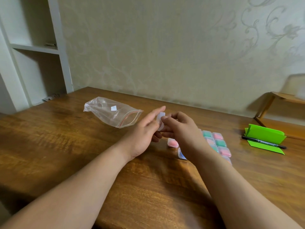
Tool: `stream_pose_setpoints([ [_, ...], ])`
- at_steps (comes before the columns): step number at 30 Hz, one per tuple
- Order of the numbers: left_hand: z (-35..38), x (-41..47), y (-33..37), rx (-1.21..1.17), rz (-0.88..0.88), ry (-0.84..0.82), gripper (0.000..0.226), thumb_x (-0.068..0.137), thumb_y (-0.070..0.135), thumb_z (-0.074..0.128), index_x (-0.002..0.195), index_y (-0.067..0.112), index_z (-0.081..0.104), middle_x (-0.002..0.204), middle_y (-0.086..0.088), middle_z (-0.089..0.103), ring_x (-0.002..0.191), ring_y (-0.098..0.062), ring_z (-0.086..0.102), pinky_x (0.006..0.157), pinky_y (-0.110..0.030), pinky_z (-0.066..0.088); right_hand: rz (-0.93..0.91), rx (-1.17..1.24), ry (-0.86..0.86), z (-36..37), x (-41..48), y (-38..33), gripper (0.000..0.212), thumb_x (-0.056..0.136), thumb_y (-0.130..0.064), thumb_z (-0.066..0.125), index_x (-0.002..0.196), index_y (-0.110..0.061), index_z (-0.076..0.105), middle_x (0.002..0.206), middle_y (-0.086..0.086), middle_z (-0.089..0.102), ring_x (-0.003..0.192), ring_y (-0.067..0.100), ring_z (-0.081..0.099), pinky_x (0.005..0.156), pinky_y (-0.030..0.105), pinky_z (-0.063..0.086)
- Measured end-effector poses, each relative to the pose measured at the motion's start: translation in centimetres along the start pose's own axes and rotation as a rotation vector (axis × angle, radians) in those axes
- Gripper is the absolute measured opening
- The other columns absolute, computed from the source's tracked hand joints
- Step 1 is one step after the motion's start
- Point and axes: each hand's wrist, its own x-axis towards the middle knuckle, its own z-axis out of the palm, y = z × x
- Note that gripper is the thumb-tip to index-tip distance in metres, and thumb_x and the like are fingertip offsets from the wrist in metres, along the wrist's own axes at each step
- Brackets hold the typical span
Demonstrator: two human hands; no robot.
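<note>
Bag lies on the table, zip end toward the hands; cannot tell if it is open. Left hand: fingers mostly straight, laid against the case, which is held in the air between both hands. Right hand: fingertips curled, pinching the case's edge. Risk: the case looks small and slick and only one hand truly clamps it, so a pry or twist could pop it loose. It would likely drop onto the pink case or the rows of cases, scattering them. Pen and paper sit well apart, probably safe.
</note>
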Motion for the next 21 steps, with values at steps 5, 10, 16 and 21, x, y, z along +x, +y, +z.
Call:
stream_pose_setpoints([
  [5,0.4,-0.3,0.3,0.203,0.060,0.043,0.045,0.118,0.031,0.028,0.156,0.044,0.049,0.137,0.012,0.061,0.119,-0.009,0.059,0.105,-0.031,0.049,0.046,-0.132,0.021,0.9,0.2,0.2,0.035,0.100,-0.054,0.064,0.103,-0.019,0.068,0.097,0.001,0.077,0.090,0.018,0.071,0.075,0.039,0.055],
  [10,1.2,0.1,0.5,0.255,0.150,0.236,0.037,0.118,0.035,0.027,0.117,0.029,0.064,0.104,0.015,0.066,0.097,0.009,0.063,0.080,-0.013,0.048,0.087,0.053,0.028,2.6,0.1,0.1,0.042,0.098,-0.051,0.066,0.110,-0.011,0.069,0.093,0.003,0.073,0.083,0.017,0.067,0.074,0.037,0.052],
  [16,1.8,0.4,-0.1,0.302,0.173,0.322,0.034,0.109,0.049,0.025,0.096,0.032,0.052,0.084,0.009,0.062,0.084,-0.018,0.065,0.074,-0.052,0.059,0.127,0.196,0.026,3.6,0.4,0.6,0.054,0.095,-0.056,0.065,0.118,-0.008,0.069,0.106,0.014,0.077,0.102,0.032,0.076,0.085,0.049,0.060],
  [21,2.0,0.5,0.2,0.191,0.164,0.354,0.032,0.111,0.041,0.031,0.107,0.026,0.059,0.088,0.009,0.068,0.086,-0.013,0.068,0.074,-0.049,0.062,0.076,0.178,0.078,4.2,-0.3,0.1,0.038,0.104,-0.044,0.059,0.112,-0.007,0.067,0.099,0.009,0.074,0.097,0.022,0.075,0.083,0.044,0.063],
])
